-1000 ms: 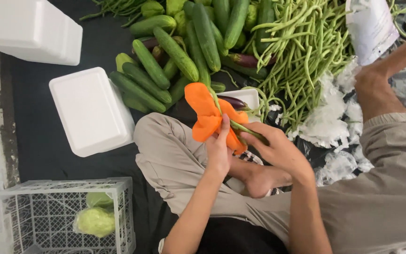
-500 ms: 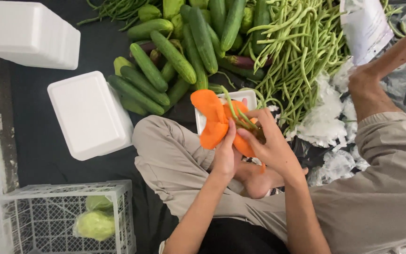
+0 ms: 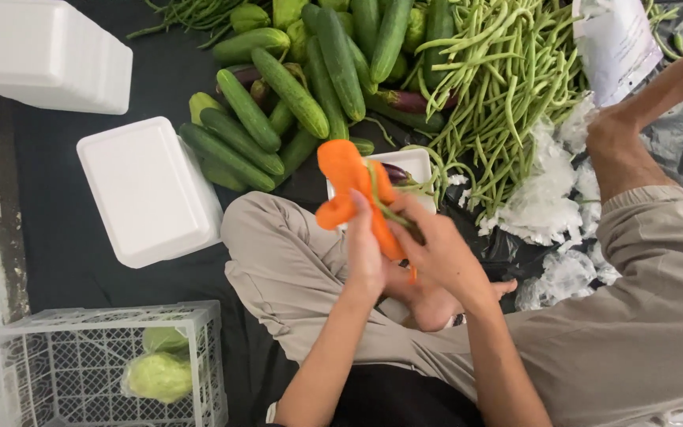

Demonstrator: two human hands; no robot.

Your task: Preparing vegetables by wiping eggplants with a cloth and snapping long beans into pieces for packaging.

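The small white foam tray [image 3: 416,166] serves as the landmark. Directly behind it the cucumber pile [image 3: 294,95] and the heap of long green beans [image 3: 507,87] close off the far side, touching its back edge. To its right, crumpled white plastic [image 3: 547,198] and another person's bare foot [image 3: 622,150] block the way. To its left, a strip of bare dark mat [image 3: 57,237] lies open beyond the closed white foam box [image 3: 148,190]. Nearer than the tray, the person's folded legs [image 3: 294,261] fill the ground. The white wire crate [image 3: 104,364] stands well apart, near left.
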